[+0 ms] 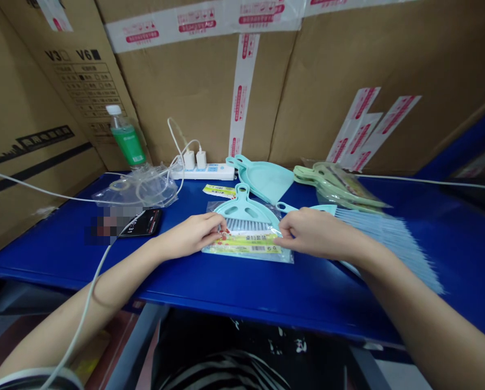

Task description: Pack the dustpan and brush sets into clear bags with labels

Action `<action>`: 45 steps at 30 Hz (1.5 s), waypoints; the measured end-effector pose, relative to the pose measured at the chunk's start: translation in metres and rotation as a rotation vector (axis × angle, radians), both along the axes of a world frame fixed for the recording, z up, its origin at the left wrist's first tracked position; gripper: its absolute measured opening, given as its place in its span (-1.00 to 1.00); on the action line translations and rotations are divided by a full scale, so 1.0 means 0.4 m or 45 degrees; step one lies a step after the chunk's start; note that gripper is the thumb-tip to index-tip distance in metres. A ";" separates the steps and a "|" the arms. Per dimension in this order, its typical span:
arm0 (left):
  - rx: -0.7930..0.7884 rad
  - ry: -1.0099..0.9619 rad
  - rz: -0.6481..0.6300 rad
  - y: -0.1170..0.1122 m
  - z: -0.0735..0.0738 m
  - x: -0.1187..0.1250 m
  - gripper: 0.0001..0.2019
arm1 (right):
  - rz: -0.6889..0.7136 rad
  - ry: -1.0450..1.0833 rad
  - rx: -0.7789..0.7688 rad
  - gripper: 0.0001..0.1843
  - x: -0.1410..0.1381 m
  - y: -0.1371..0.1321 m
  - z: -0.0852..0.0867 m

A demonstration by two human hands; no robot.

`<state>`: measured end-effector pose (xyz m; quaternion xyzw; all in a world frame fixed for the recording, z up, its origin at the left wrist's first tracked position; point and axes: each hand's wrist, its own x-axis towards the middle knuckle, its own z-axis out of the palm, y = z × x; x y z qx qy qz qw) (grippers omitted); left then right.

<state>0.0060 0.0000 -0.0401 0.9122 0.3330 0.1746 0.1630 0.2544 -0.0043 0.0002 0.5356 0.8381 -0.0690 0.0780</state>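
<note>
A light-blue dustpan with a brush lies in a clear plastic bag at the middle of the table, handle pointing away from me. Across its lower part runs a yellow-green printed label. My left hand pinches the bag at the label's left end. At the right end, my right hand has its fingers curled and closed on the bag's edge. Beside and partly behind my right hand is a loose blue brush, bristles toward the right. Another blue dustpan lies just behind the bagged one.
Green dustpans in plastic lie at the back right. A power strip with chargers and cables, crumpled plastic, a green-labelled bottle, a phone and a loose label are around. Cardboard walls the back. A cable crosses my left forearm.
</note>
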 end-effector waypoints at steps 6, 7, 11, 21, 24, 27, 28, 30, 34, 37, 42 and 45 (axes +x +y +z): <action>0.087 -0.007 0.021 -0.003 -0.001 0.003 -0.90 | -0.027 -0.097 0.022 -0.72 -0.014 -0.010 0.005; 0.104 -0.013 0.022 -0.004 0.000 0.003 -0.90 | -0.029 -0.099 0.015 -0.72 -0.014 -0.011 0.007; 0.143 -0.004 0.025 -0.005 0.002 0.003 -0.91 | -0.027 -0.104 0.007 -0.70 -0.011 -0.012 0.007; 0.437 0.188 -0.043 -0.006 0.001 0.001 -0.73 | -0.024 -0.133 0.021 -0.73 -0.014 -0.015 0.005; 0.475 0.282 -0.101 -0.010 0.001 0.007 -0.64 | -0.020 -0.119 0.031 -0.73 -0.012 -0.016 0.005; 0.501 0.402 -0.111 -0.016 0.006 0.016 -0.59 | -0.005 -0.046 0.121 -0.78 -0.009 -0.016 0.001; 0.518 0.440 -0.099 -0.019 0.008 0.019 -0.58 | 0.027 0.000 0.161 -0.82 -0.010 -0.016 -0.001; 0.553 0.508 -0.079 -0.023 0.011 0.023 -0.56 | 0.157 0.133 0.213 -0.88 -0.015 -0.015 -0.009; 0.582 0.585 -0.078 -0.027 0.013 0.026 -0.50 | 0.545 0.356 0.212 -0.84 -0.033 -0.011 -0.037; 0.583 0.607 -0.079 -0.027 0.014 0.028 -0.50 | 0.706 0.334 0.287 -0.76 -0.039 -0.010 -0.053; 0.583 0.610 -0.064 -0.029 0.019 0.034 -0.60 | 0.713 0.217 0.245 -0.68 -0.031 -0.016 -0.048; 0.576 0.594 -0.055 -0.028 0.025 0.032 -0.64 | 0.636 0.187 0.220 -0.60 -0.026 -0.020 -0.039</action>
